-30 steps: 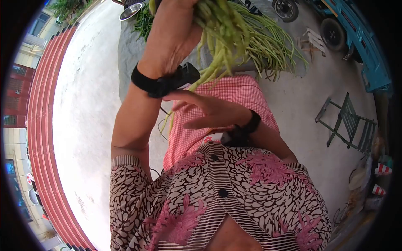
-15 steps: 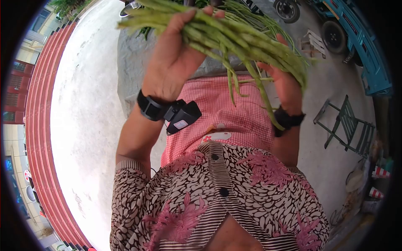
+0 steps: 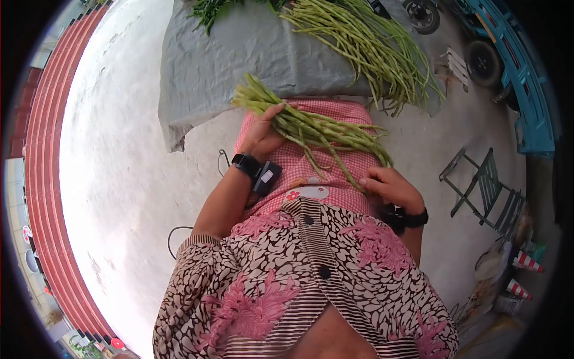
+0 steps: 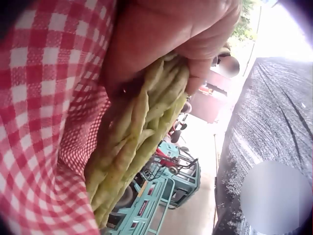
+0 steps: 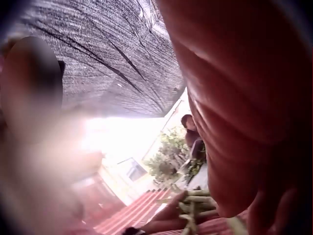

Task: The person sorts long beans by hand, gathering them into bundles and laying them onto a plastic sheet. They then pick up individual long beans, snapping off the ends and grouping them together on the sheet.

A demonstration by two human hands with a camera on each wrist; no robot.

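In the head view my left hand [image 3: 263, 134] grips a bundle of long green beans [image 3: 326, 130] near one end, low over the pink checked apron [image 3: 293, 167]. The bundle slants across the lap toward the right. My right hand [image 3: 397, 190] is at the lap's right side, fingers curled, pinching the tip of one long bean [image 3: 345, 169] that hangs from the bundle. The left wrist view shows fingers wrapped round the bean bundle [image 4: 139, 137] close to the apron. In the right wrist view the palm [image 5: 244, 112] fills the right side, with beans [image 5: 198, 203] below.
A grey sheet [image 3: 239, 60] covers the surface ahead, bearing a heap of long beans [image 3: 365, 51] and leafy greens [image 3: 209, 13]. A green folding chair [image 3: 487, 188] and a blue cargo tricycle [image 3: 520, 90] stand at right. Red steps [image 3: 54, 197] run along the left. Another person [image 5: 190, 129] sits farther off.
Both hands have come down from above the sheet to the lap with the bean bundle. The right hand has gone from the bundle's far end to one hanging bean.
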